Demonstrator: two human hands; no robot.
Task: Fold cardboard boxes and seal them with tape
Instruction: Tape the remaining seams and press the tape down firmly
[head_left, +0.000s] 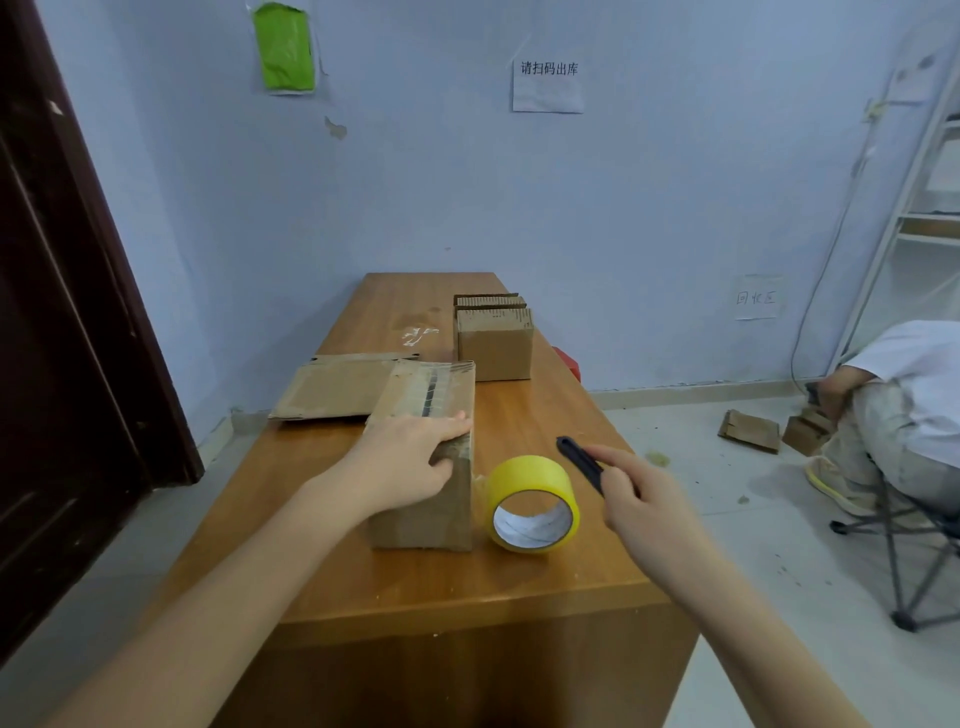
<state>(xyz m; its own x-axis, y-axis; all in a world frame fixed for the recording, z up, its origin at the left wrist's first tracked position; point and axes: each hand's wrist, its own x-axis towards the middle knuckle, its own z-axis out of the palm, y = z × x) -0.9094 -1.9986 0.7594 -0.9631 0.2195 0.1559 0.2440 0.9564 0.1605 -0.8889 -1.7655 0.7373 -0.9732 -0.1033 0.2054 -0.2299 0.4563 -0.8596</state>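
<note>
My left hand (410, 457) lay flat on top of the taped box (423, 457) near the front of the table (467, 587), fingers straight and reaching its right edge, thumb down the near side. My right hand (636, 501) gripped a black cutter (579, 462), blade end pointing away. The yellow tape roll (532, 501) stood on edge between them, just beside the box.

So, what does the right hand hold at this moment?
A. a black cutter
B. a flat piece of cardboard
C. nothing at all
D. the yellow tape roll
A: the right hand has its grip on a black cutter with the index finger along it, while the yellow tape roll stands on the table beside the box that the left hand holds down.
</note>
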